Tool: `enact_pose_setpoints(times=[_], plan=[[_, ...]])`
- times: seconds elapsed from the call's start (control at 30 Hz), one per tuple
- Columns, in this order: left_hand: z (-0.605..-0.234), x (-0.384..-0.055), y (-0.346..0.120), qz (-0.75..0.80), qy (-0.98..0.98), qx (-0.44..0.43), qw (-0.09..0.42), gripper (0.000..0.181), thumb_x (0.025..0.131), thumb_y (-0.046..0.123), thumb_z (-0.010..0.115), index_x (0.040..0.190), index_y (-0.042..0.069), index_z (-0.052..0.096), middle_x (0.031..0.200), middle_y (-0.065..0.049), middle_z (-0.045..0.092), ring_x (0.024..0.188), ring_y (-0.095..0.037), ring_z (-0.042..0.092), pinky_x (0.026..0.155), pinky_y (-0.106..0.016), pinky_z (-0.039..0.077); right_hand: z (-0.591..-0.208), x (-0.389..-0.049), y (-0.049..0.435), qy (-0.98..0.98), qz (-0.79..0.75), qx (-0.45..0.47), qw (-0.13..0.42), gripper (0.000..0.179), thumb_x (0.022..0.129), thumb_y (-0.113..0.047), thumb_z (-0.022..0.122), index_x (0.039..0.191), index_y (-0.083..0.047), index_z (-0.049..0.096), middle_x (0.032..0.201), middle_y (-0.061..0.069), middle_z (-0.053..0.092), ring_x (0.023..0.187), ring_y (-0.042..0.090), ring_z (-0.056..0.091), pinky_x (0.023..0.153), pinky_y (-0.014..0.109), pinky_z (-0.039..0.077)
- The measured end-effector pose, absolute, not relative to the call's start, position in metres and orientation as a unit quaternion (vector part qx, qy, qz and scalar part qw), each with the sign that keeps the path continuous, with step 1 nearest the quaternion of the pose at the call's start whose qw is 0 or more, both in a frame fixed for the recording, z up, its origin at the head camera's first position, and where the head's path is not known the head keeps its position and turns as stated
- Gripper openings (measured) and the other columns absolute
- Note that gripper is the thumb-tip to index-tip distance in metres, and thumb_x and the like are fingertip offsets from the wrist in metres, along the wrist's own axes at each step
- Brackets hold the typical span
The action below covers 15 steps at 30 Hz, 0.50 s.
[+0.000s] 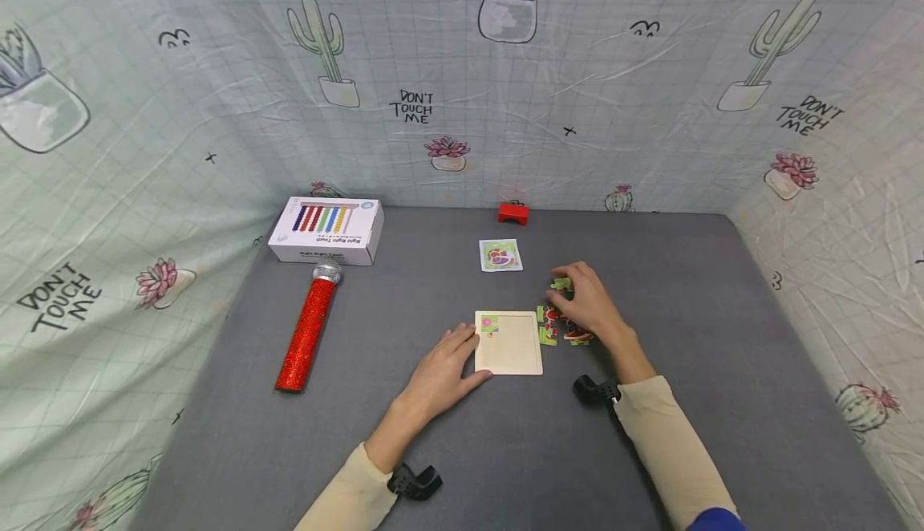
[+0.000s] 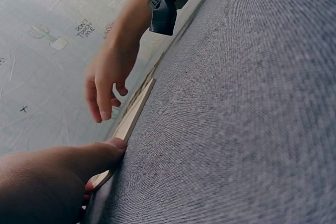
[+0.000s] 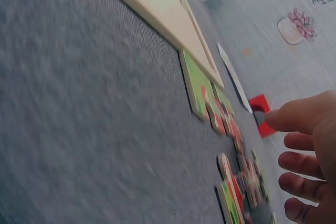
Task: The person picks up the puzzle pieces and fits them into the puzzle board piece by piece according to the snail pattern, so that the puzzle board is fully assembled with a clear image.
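Note:
A square wooden puzzle tray (image 1: 516, 354) lies flat, with a green and pink puzzle piece (image 1: 490, 323) in its upper left corner. My left hand (image 1: 442, 372) rests at the tray's left side, thumb at the near corner and fingers along the edge. In the left wrist view the thumb (image 2: 107, 153) touches the wooden rim. My right hand (image 1: 586, 302) is over several loose red and green puzzle pieces (image 1: 547, 334) to the right of the tray, partly covering them. Its thumb and fingers are apart in the right wrist view, with nothing between them.
Behind the tray lies a picture card (image 1: 500, 255), and farther back a red arched block (image 1: 513, 213). To the left are a glittery red microphone (image 1: 309, 330) and a white box (image 1: 326, 230). A patterned cloth (image 1: 462, 74) stands behind the grey table (image 1: 404, 274).

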<state>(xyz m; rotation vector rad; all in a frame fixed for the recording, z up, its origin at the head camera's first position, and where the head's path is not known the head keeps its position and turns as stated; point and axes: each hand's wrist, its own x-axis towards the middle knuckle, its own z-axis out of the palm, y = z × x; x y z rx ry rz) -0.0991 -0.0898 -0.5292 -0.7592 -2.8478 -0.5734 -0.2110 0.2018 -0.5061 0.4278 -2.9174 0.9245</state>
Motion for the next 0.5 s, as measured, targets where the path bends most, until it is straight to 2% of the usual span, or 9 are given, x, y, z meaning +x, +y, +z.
enact_pose_setpoints(times=[0.3, 0.5], plan=[[-0.530, -0.099, -0.090, -0.202, -0.944, -0.251, 0.069, 0.065, 0.088, 0.045, 0.075, 0.136, 0.003, 0.060, 0.144, -0.014, 0.057, 0.139, -0.031, 0.052, 0.116, -0.047, 0.043, -0.510, -0.219, 0.213, -0.952, 0.271, 0.137, 0.026, 0.049, 0.092, -0.026, 0.070, 0.130, 0.003, 0.061, 0.126, 0.024, 0.057, 0.122, 0.042, 0.050, 0.106, 0.057, 0.043], [-0.531, -0.099, -0.090, -0.198, -0.946, -0.249, 0.065, 0.065, 0.089, 0.045, 0.074, 0.137, 0.003, 0.059, 0.145, -0.014, 0.057, 0.139, -0.032, 0.051, 0.116, -0.047, 0.043, -0.511, -0.221, 0.218, -0.957, 0.256, 0.137, 0.006, 0.045, 0.095, -0.024, 0.068, 0.132, 0.001, 0.061, 0.126, 0.024, 0.056, 0.118, 0.041, 0.048, 0.101, 0.057, 0.044]])
